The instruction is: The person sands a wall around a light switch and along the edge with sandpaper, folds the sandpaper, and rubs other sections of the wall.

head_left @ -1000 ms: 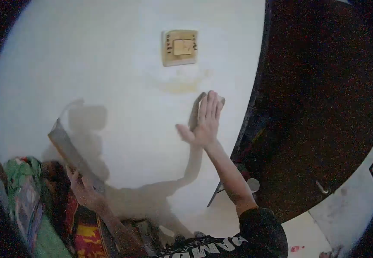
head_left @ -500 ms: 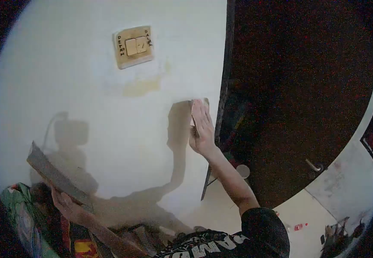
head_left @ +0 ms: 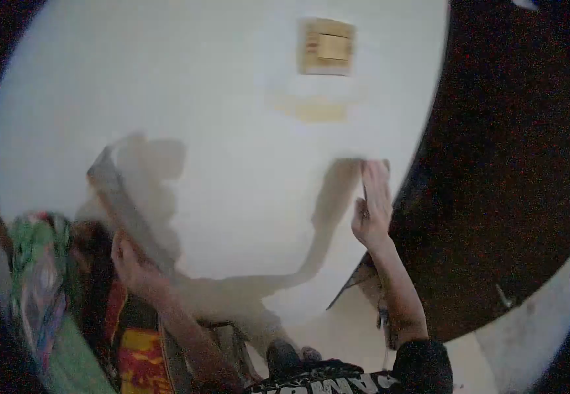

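Observation:
My right hand (head_left: 373, 217) lies against the white wall (head_left: 245, 125), its fingers straight and together. Under them is a thin, flat piece that looks like sandpaper (head_left: 364, 187), mostly covered by the hand. At the lower left, my left hand (head_left: 137, 266) grips a long, stiff grey strip (head_left: 127, 207) with a brownish edge, which slants up toward the wall. What the strip is made of cannot be made out. Above my right hand, a switch plate (head_left: 328, 47) is fixed to the wall, with a yellowish patch (head_left: 324, 111) below it.
A dark door (head_left: 502, 164) with a handle (head_left: 505, 299) stands to the right. Green patterned cloth (head_left: 42, 269) hangs at the far left, near a red and yellow item (head_left: 142, 358). Pale floor (head_left: 357, 322) shows below the wall's edge.
The view has swung left, so the wall, door and both hands appear farther right. My right hand stays on the wall near its edge; my left hand still holds the strip, now tilted more steeply.

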Motion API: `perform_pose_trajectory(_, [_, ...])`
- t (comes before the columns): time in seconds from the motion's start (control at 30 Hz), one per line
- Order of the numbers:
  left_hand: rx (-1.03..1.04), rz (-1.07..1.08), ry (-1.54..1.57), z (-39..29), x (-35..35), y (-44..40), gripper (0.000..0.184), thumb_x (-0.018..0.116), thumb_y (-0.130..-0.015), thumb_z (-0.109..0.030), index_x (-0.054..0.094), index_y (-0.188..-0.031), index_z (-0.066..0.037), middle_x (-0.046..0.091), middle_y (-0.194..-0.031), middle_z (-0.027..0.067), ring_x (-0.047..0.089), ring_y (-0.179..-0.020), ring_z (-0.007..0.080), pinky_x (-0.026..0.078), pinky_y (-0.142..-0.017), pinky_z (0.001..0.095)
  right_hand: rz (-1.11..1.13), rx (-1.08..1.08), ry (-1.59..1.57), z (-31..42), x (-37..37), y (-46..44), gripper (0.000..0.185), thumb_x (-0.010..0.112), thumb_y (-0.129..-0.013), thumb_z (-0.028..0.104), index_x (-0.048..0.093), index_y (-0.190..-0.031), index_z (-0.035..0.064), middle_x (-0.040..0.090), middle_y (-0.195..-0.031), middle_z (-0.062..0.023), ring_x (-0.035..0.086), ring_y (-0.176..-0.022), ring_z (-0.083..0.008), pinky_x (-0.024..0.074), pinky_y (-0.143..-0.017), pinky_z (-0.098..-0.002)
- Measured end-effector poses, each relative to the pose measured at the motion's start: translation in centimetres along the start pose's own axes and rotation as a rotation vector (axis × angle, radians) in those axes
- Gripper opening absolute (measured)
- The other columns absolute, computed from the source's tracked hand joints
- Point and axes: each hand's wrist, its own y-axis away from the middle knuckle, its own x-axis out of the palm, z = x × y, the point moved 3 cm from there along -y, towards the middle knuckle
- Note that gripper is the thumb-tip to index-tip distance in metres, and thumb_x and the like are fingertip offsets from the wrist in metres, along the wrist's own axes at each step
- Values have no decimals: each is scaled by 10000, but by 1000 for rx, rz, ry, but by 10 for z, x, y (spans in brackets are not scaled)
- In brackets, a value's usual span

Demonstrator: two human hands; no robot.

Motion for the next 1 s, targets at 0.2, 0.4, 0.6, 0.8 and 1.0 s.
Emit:
perform_pose_trajectory(0.2, [-773, -207, 792, -31, -5, -15, 258, 512, -952, -126, 557, -1145, 40, 592, -1097, 102, 581, -966, 191, 492, -834, 319, 207, -185, -54, 45, 61, 19, 503, 464, -877, 136, 409, -1346, -35, 401, -1414, -219, 338, -1343, -389, 222, -1107, -536])
perform_pose_trajectory(0.4, [-777, -253, 552, 3, 47, -13, 205, 572, -921, -115, 613, -1056, 33, 629, -1002, 80, 583, -876, 131, 483, -765, 247, 184, -278, 109, 63, 177, 16, 546, 451, -901, 287, 414, -1348, -22, 394, -1423, -204, 345, -1335, -383, 159, -1097, -585])
perform_pose_trajectory(0.6, [-632, -323, 725, -17, 52, -10, 184, 571, -916, -107, 637, -1016, 32, 645, -955, 59, 582, -862, 117, 472, -793, 243, 110, -374, 150, 58, 154, -29, 591, 369, -929, 363, 368, -1395, -1, 326, -1476, -183, 260, -1388, -363, 83, -1114, -594])
perform_pose_trajectory(0.8, [-797, -268, 848, -28, 46, -19, 198, 561, -922, -115, 629, -1030, 37, 653, -978, 80, 586, -912, 129, 465, -838, 259, 155, -481, 161, 91, 139, -122, 566, 418, -929, 339, 372, -1405, 36, 334, -1488, -112, 286, -1389, -292, 110, -1125, -550])
perform_pose_trajectory(1.0, [-766, -293, 985, -29, 49, -19, 197, 568, -924, -116, 626, -1028, 41, 655, -1002, 83, 590, -922, 134, 460, -857, 256, 90, -578, 60, 124, 153, -140, 549, 486, -903, 276, 382, -1410, 90, 362, -1475, -74, 311, -1376, -252, 175, -1131, -491])
